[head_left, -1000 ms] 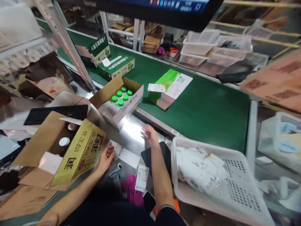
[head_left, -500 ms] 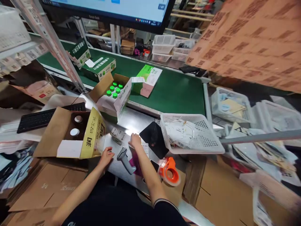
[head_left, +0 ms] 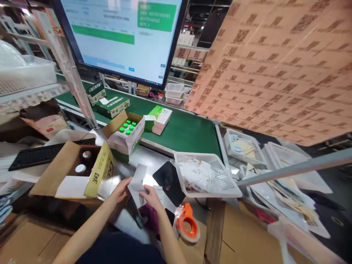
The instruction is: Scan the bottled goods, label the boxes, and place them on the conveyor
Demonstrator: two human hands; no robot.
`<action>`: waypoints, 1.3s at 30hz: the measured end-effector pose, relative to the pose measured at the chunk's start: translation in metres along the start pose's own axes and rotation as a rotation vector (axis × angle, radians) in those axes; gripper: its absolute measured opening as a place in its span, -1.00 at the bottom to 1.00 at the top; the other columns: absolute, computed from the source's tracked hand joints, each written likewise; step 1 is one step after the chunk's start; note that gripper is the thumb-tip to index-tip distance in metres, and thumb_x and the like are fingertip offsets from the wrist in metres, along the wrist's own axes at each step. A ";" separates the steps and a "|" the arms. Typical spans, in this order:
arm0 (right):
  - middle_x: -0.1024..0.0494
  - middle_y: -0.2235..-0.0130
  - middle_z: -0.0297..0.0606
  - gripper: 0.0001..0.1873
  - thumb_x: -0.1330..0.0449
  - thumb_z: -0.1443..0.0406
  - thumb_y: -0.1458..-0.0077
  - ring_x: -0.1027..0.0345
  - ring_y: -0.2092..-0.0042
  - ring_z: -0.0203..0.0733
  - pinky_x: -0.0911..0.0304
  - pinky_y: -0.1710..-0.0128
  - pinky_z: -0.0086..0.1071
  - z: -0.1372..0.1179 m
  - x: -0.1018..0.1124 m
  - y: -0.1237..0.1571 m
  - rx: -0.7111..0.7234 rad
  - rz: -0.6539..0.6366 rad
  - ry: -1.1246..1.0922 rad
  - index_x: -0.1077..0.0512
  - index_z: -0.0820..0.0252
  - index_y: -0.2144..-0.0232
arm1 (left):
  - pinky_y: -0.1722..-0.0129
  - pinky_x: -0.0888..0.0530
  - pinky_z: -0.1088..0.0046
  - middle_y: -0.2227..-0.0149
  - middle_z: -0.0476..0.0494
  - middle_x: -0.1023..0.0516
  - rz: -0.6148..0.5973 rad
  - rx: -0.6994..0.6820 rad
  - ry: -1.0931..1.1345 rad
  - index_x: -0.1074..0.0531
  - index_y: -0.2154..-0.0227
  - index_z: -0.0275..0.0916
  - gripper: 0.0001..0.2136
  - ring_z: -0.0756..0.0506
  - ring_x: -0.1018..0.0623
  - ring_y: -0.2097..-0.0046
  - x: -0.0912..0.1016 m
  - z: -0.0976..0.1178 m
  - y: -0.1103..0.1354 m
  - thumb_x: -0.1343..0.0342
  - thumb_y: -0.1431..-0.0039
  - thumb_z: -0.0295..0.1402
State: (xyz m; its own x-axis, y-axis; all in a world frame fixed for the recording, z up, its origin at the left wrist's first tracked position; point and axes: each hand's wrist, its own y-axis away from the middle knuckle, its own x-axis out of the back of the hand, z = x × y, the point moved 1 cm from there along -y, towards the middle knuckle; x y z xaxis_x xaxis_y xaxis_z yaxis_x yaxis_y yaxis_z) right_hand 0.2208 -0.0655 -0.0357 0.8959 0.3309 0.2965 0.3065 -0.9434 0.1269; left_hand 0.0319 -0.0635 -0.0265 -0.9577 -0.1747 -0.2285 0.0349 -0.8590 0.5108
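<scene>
Both hands meet over the steel worktable on a white paper slip. My left hand pinches its left edge and my right hand holds its lower right edge, so the slip stands lifted off the surface. Just left of my left hand lies an open yellow carton with white-capped bottles inside. Behind the slip sits an open white box of green-capped bottles. A grey barcode scanner lies partly hidden under my hands.
A white plastic basket of papers stands to the right, a black pad beside it, an orange tape dispenser at the table's edge. A keyboard lies left. The green conveyor carries green boxes. A monitor hangs overhead.
The view tilted up, bringing the monitor into sight. My right hand came back from the table and, with my left hand off the yellow carton, lifted the paper slip.
</scene>
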 end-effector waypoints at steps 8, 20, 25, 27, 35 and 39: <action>-0.68 0.14 -0.18 -0.73 -0.24 0.27 0.10 -0.52 -0.01 0.13 -0.31 -0.18 0.08 0.035 0.058 0.024 -0.045 0.070 -0.050 -0.64 0.01 0.29 | 0.22 -0.50 0.33 0.35 -0.12 -0.63 -0.125 -0.223 -0.028 -0.56 0.25 -0.23 -0.53 -0.11 -0.58 0.31 -0.069 0.041 -0.028 -0.46 0.23 -0.08; -0.66 -0.02 -0.19 -0.85 -0.53 0.13 0.10 -0.24 -0.36 0.08 -0.13 -0.38 0.04 -0.075 0.077 -0.007 0.300 0.223 -0.451 -0.66 -0.05 0.51 | -0.32 -0.33 0.00 -0.35 -0.22 -0.35 0.110 -0.275 -0.142 -0.63 0.09 -0.07 -0.62 -0.38 -0.27 -0.39 -0.061 0.066 -0.005 -0.35 -0.03 -0.10; -0.20 -0.45 -0.45 -0.87 -0.55 0.17 0.13 0.00 -0.48 0.09 -0.09 -0.43 -0.04 -0.077 0.050 0.024 0.314 0.270 -0.394 -0.67 -0.06 0.52 | 0.09 -0.61 0.09 0.10 -0.36 -0.67 -0.306 0.113 0.171 -0.58 0.06 -0.25 -0.36 -0.34 -0.65 0.05 -0.061 0.081 0.015 -0.19 -0.09 0.24; -0.15 -0.47 -0.46 -0.87 -0.55 0.17 0.12 -0.08 -0.44 0.08 -0.21 -0.38 -0.09 -0.078 0.042 0.039 0.280 0.282 -0.435 -0.68 -0.04 0.50 | 0.16 -0.60 0.29 0.19 -0.18 -0.69 -0.363 0.092 0.270 -0.52 -0.05 -0.18 -0.41 -0.19 -0.66 0.16 -0.066 0.089 0.026 -0.38 -0.01 0.02; -0.21 -0.44 -0.47 -0.90 -0.53 0.24 0.10 -0.30 -0.31 0.01 -0.38 -0.25 -0.17 -0.105 0.030 0.081 0.279 0.435 -0.467 -0.67 0.00 0.50 | 0.38 -0.50 0.52 0.23 -0.09 -0.68 -0.380 -0.134 0.014 -0.46 -0.10 -0.21 -0.40 -0.04 -0.62 0.31 -0.078 0.102 0.067 -0.45 0.04 -0.28; -0.30 -0.40 -0.46 -0.90 -0.52 0.26 0.10 -0.30 -0.31 0.02 -0.41 -0.22 -0.18 -0.107 0.026 0.093 0.314 0.461 -0.492 -0.67 -0.01 0.49 | 0.44 -0.47 0.52 0.32 -0.06 -0.66 -0.387 -0.202 -0.041 -0.48 -0.02 -0.25 -0.45 -0.03 -0.58 0.40 -0.080 0.100 0.078 -0.46 0.09 -0.30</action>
State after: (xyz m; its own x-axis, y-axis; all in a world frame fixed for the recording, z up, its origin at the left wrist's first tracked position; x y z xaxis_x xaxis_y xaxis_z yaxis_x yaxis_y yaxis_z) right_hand 0.2378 -0.1418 0.0854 0.9737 -0.0794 -0.2136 -0.1244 -0.9705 -0.2064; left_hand 0.0830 -0.0687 0.1147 -0.9216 0.1944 -0.3360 -0.2778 -0.9349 0.2209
